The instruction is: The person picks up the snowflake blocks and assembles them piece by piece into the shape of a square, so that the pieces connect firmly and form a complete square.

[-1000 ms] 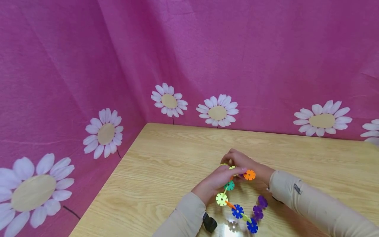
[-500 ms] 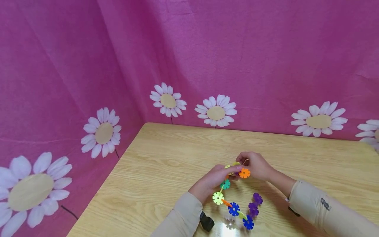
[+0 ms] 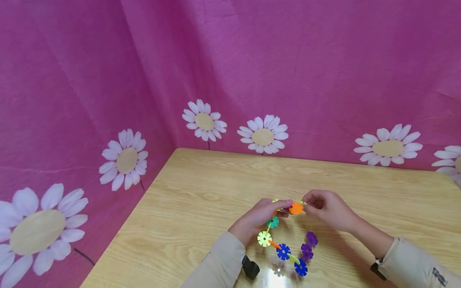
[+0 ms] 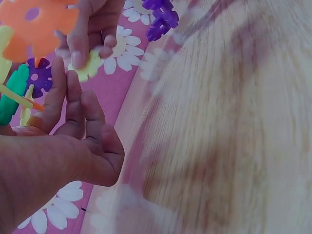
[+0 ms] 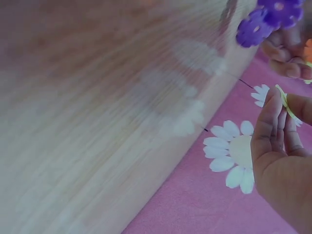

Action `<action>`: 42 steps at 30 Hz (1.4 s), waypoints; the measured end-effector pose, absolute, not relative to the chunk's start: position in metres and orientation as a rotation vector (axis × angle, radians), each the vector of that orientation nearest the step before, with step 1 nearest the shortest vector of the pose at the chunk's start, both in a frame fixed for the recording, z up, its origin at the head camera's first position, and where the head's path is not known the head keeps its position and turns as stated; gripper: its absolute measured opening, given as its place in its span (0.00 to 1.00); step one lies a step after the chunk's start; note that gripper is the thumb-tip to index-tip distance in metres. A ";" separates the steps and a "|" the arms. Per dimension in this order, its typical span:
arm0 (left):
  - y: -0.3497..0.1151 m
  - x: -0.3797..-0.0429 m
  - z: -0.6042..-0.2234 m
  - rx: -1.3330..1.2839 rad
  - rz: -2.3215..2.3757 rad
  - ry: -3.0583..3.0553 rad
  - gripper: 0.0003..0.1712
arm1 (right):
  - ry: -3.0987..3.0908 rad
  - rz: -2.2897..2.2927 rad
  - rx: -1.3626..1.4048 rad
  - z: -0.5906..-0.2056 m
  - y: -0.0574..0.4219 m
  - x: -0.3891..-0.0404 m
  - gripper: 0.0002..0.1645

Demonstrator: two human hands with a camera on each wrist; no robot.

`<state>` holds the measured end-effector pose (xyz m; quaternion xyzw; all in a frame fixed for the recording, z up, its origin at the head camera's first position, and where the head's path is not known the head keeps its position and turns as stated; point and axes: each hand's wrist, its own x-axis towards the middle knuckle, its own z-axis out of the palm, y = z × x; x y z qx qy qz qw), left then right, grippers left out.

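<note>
A string of notched plastic snowflake discs hangs from my left hand (image 3: 257, 218). The thumb and fingers pinch it near an orange disc (image 3: 296, 208); a purple disc (image 4: 39, 77) and a green disc (image 4: 14, 92) are beside those fingers. Below dangle a pale yellow disc (image 3: 264, 239), a blue disc (image 3: 283, 251) and several purple discs (image 3: 307, 251). My right hand (image 3: 333, 210) pinches a yellow disc (image 4: 87, 68) between thumb and fingers, just right of the orange disc. In the right wrist view, that yellow disc (image 5: 287, 103) is seen edge-on. Whether it touches the orange one I cannot tell.
Both hands are above a wooden table (image 3: 201, 192). A pink cloth (image 3: 288, 60) with printed daisies hangs behind it and along its left side. A black strap piece (image 3: 250, 268) shows by the left sleeve (image 3: 219, 264). Light glares on the tabletop near the front.
My right hand has moved right and slightly nearer, from behind the left hand to the right side of the orange disc, with the yellow disc. My left hand has stayed nearly in place.
</note>
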<state>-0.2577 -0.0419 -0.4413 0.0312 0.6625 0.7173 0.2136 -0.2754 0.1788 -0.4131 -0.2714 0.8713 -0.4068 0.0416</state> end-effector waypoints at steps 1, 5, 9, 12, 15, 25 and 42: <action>-0.042 -0.258 -0.441 0.087 1.990 1.837 0.25 | 2.660 -1.260 -0.819 -0.413 0.181 -0.272 0.05; -0.042 -0.257 -0.442 0.082 1.985 1.825 0.24 | 2.649 -1.328 -0.776 -0.412 0.187 -0.257 0.07; -0.041 -0.257 -0.442 0.075 1.972 1.835 0.23 | 2.671 -1.396 -0.723 -0.407 0.191 -0.243 0.08; -0.042 -0.257 -0.441 0.068 1.970 1.834 0.22 | 2.721 -1.431 -0.710 -0.405 0.192 -0.235 0.07; -0.042 -0.256 -0.439 0.065 1.962 1.827 0.21 | 2.782 -1.460 -0.719 -0.405 0.192 -0.228 0.05; -0.041 -0.255 -0.439 0.067 1.963 1.842 0.22 | 2.960 -1.429 -0.855 -0.403 0.184 -0.219 0.04; -0.039 -0.255 -0.431 0.132 1.907 1.889 0.25 | 2.958 -1.489 -0.912 -0.408 0.181 -0.219 0.06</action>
